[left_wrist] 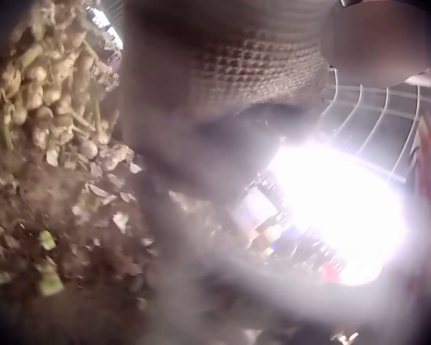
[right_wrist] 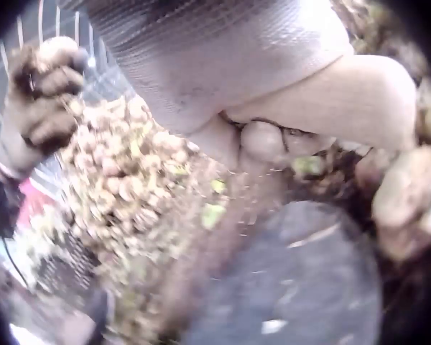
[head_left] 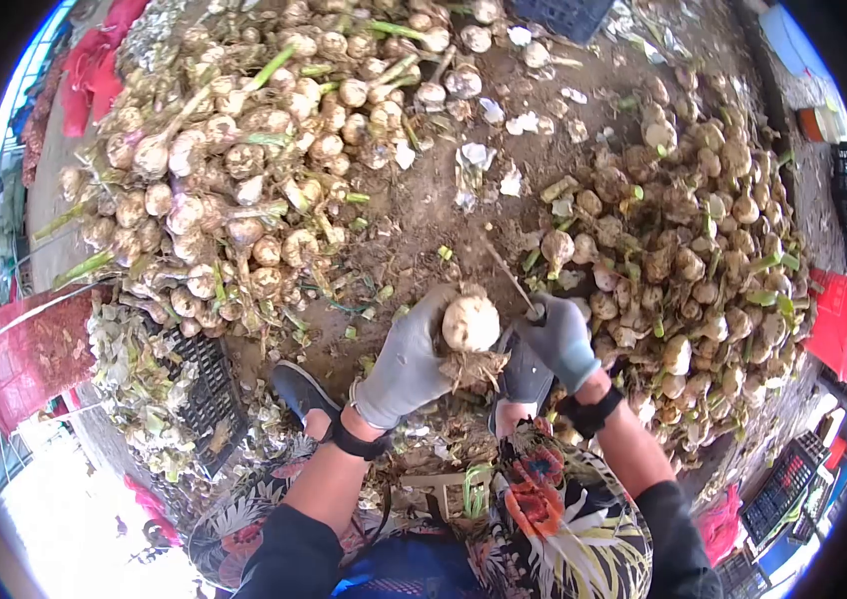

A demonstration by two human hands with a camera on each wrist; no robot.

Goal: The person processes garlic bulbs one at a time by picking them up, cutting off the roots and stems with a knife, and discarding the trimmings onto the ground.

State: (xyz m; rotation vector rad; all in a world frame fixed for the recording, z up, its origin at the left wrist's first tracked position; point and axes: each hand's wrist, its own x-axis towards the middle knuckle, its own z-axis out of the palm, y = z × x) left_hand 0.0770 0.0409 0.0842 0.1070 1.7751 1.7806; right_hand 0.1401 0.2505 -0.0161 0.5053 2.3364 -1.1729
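Observation:
My left hand (head_left: 406,354), in a grey-white work glove, grips a pale garlic bulb (head_left: 470,324) whose dry brown roots (head_left: 473,369) hang toward my body. The right wrist view catches the same bulb (right_wrist: 57,54) at upper left, in dirty gloved fingers (right_wrist: 57,83). In my right hand (head_left: 558,339), also gloved, is a thin-bladed knife (head_left: 511,272). Its blade slants up and leftward, apart from the bulb, while the curled fingers hide its handle. A blurred glove (left_wrist: 251,72) fills much of the left wrist view.
A big heap of garlic with stalks (head_left: 244,170) lies at left, another garlic heap (head_left: 693,240) at right. Peelings (head_left: 473,165) litter the dirt between them. A black crate (head_left: 209,399) stands at lower left, a red container (head_left: 836,324) at right. A dark shoe (head_left: 304,389) is near my left forearm.

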